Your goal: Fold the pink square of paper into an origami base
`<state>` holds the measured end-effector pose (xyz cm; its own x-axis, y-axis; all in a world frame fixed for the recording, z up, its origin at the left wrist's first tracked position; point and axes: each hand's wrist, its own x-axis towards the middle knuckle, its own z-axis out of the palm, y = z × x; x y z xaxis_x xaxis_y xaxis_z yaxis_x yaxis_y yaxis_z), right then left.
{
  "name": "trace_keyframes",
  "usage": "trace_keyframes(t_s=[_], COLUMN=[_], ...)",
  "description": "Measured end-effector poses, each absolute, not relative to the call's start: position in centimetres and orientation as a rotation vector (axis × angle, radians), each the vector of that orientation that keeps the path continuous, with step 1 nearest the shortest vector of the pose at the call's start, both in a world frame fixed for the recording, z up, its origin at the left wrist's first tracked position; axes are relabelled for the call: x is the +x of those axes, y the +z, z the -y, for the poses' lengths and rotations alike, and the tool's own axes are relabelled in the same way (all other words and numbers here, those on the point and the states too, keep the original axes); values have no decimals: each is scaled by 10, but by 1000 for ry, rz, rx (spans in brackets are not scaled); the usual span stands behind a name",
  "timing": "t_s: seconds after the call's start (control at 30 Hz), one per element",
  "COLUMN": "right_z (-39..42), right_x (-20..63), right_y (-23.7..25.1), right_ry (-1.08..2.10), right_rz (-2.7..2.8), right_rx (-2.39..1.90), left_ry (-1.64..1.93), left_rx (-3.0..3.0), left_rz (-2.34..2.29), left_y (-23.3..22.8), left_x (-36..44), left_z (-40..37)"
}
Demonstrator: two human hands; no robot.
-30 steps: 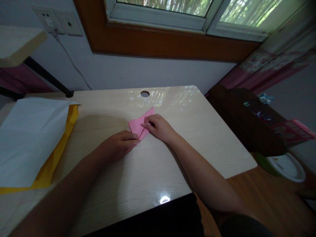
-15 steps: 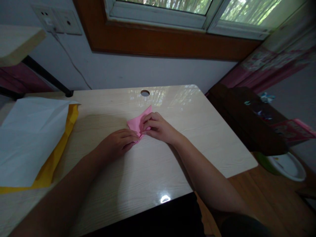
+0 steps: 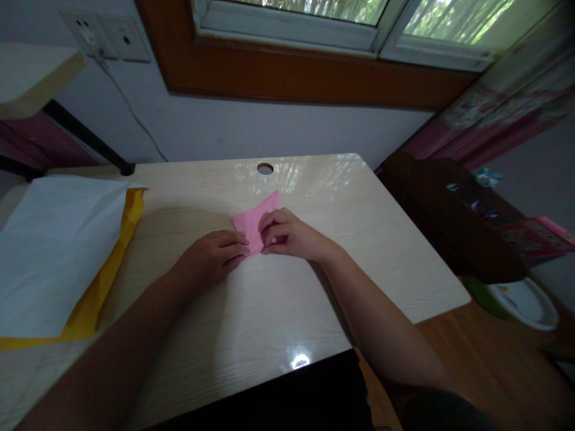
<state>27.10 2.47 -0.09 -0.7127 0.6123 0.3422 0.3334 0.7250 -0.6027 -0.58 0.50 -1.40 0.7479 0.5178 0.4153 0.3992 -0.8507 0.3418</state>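
A small piece of folded pink paper (image 3: 254, 219) lies on the pale wood-grain desk (image 3: 269, 317), its upper corners pointing left and up to the right. My left hand (image 3: 220, 251) grips the paper's lower left edge, fingers over it and thumb along the near side. At the lower right edge, my right hand (image 3: 287, 234) pinches the paper between curled fingers and thumb. Part of the paper is hidden under the fingers of both hands.
White sheets (image 3: 67, 251) lie over yellow paper (image 3: 105, 269) at the left. A round cable hole (image 3: 265, 169) sits near the desk's back edge. A shelf (image 3: 36, 78) on black legs stands at the upper left, by a wall socket (image 3: 87, 36) with a cord.
The pink paper's near edge, pointed and bunched between the fingers before, now looks flatter and wider. My right hand has shifted slightly right and nearer, and the fingertips of both hands are farther apart.
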Motion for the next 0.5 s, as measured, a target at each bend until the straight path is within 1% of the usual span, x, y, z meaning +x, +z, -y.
trace_keyframes(t_s=[0.27,0.5], right_z=[-28,-30], right_x=[273,276], right_y=[-5,-8], right_ry=[681,628], right_rz=[2349,2347], right_rx=[-792,-859], left_ry=[699,645], left_rx=[2735,2745], left_rz=[-807,-984], left_y=[-12,-10], left_x=[-5,-3], left_z=[-4,-2])
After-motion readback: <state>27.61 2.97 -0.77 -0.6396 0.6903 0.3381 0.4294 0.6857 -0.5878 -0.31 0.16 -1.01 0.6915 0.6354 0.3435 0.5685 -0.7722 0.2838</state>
